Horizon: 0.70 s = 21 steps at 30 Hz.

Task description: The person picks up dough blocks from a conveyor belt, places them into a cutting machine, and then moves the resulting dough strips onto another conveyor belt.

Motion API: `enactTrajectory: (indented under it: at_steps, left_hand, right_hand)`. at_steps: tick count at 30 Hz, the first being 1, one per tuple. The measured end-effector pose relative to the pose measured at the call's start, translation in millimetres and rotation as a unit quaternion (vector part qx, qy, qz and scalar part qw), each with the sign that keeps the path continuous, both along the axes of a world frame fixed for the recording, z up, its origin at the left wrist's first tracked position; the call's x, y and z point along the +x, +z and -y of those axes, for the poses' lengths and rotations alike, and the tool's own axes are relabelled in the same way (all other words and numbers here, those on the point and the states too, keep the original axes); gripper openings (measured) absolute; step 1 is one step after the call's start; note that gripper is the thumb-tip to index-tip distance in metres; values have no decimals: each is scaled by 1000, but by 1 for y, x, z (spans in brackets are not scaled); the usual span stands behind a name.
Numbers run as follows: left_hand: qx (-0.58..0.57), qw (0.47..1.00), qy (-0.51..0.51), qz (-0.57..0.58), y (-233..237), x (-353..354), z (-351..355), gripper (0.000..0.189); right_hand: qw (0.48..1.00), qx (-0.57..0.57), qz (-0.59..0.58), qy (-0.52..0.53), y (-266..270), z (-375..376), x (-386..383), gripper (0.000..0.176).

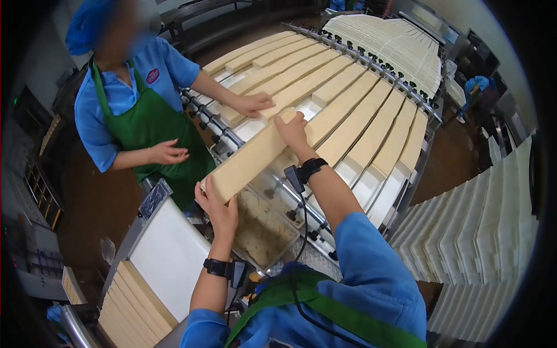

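Note:
I hold a long pale tan slab between both hands, lifted at a slant over the conveyor's near end. My left hand grips its near end and my right hand presses on its far end. Several more long slabs lie side by side in the white lanes of the conveyor. A co-worker in a blue shirt and green apron stands at the left; one hand rests on a slab next to mine, the other hand hangs at waist height.
A white belt at lower left carries a stack of slabs. A bin of crumbled scraps sits under the conveyor end. White tray stacks fill the right side. Another person stands far right.

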<state>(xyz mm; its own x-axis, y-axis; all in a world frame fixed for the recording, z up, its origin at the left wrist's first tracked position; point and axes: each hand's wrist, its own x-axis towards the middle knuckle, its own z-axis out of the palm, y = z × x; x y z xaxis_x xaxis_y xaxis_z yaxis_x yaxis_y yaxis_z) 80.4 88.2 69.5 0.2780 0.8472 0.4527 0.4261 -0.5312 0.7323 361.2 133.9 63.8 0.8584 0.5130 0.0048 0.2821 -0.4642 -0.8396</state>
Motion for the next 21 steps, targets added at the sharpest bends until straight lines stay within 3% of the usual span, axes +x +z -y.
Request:
enactTrajectory:
  at_steps: [2, 5, 8, 9, 10, 11, 12, 14, 18, 21]
  left_hand:
    - [19, 999, 0, -26, -3, 18, -13, 72]
    - [29, 997, -14, -74, -17, 39, -38, 66]
    - [-9, 994, -73, -78, -29, 55, -66, 59]
    - [-27, 992, -98, -75, -30, 63, -74, 56]
    - [-47, 989, -124, -72, -32, 71, -81, 53]
    - [32, 988, -126, -84, -39, 81, -86, 50]
    - [-51, 985, -132, -96, -37, 92, -88, 48]
    - [-213, 959, -144, -118, -32, 114, -89, 45]
    - [-147, 980, -131, -20, -86, 139, -106, 40]
    - [-173, 974, -112, 98, -86, 129, -94, 37]
  right_hand:
    - [999, -53, 0, -5, 11, -2, 14, 75]
    - [966, -216, 96, 106, -9, -11, 60, 68]
    - [940, -256, 165, 152, -26, -9, 93, 67]
    - [935, -283, 136, 165, -22, -10, 102, 67]
    - [942, -264, 165, 126, -31, -14, 109, 67]
    - [946, -246, 193, 88, -47, -18, 115, 68]
    - [947, -228, 221, 48, -51, -16, 116, 69]
    - [948, -218, 222, 66, -58, -16, 109, 70]
    - [947, -188, 217, 144, -43, 0, 83, 70]
    - [942, -171, 207, 200, -32, 30, 63, 69]
